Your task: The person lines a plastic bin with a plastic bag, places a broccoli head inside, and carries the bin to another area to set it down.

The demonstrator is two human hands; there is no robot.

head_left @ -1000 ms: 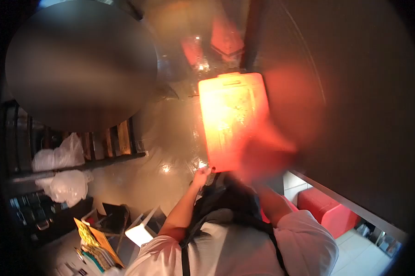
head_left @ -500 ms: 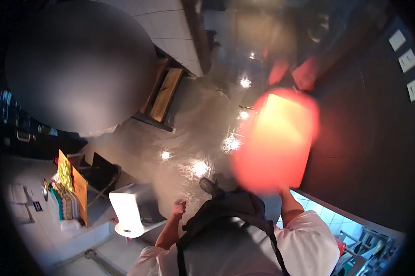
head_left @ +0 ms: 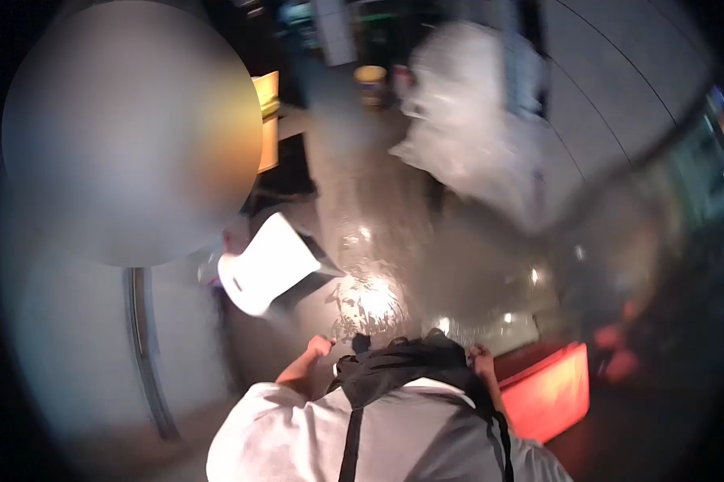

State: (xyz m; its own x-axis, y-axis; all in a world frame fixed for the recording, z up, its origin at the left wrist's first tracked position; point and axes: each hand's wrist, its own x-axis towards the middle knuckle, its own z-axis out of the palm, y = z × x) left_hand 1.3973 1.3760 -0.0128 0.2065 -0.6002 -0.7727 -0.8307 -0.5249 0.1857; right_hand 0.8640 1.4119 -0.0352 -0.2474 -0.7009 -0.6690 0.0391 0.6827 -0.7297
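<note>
My left hand (head_left: pixel 322 346) hangs beside the dark apron (head_left: pixel 410 365), loosely curled with nothing visible in it. To its upper left is a white chair (head_left: pixel 269 269). My right hand (head_left: pixel 481 359) is on the other side of the apron, its fingers curled in and slightly blurred; I see nothing in it. A red plastic bin (head_left: pixel 545 394) stands just right of that hand and forearm; whether they touch it I cannot tell.
A wet, shiny floor (head_left: pixel 374 301) runs ahead. Farther along are a large, blurred, pale plastic bundle (head_left: pixel 466 104) and a yellow bucket (head_left: pixel 371 84). A pale tiled wall (head_left: pixel 611 88) rises at the upper right. Round blurs hide the upper left and parts at right.
My view has turned left. The red bin has shifted to the lower right, and the white chair has moved up and right. The plastic bundle and bucket have come into view.
</note>
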